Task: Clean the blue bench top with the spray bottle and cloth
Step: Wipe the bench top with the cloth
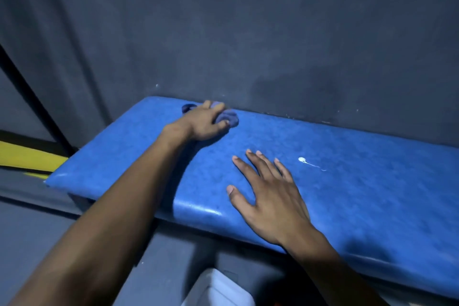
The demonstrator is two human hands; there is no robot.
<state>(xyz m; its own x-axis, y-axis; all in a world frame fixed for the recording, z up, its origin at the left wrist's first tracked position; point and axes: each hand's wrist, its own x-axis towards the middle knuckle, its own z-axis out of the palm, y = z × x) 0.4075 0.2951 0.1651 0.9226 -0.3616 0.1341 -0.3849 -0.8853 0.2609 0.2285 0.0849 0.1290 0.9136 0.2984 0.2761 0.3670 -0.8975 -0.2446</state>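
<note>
Reaching far across the blue padded table (347, 181), the left hand (203, 123) presses down on a crumpled blue cloth (229, 118) near the back edge, right where the pad meets the dark grey wall (248, 32). Its grip is clamped on the cloth — fingers curled over the bunched fabric, a bit of which also pokes out behind the hand toward the table's left end. The forearm stretches over the front edge of the pad.

The right hand (270, 196) lies nearer the front, palm down with its grip apart, fingers (258, 166) spread and holding nothing; whether the palm fully rests on the surface I cannot tell. Just beyond its fingertips, to the right, sits a small white blob (302, 159) with a thin trail running off it — well apart from the cloth.

Off the left end of the table a yellow bar (27, 159) runs past, under a black frame (32, 99). Below the front edge, a pale container (218, 290) shows at the bottom, only partly in view.
</note>
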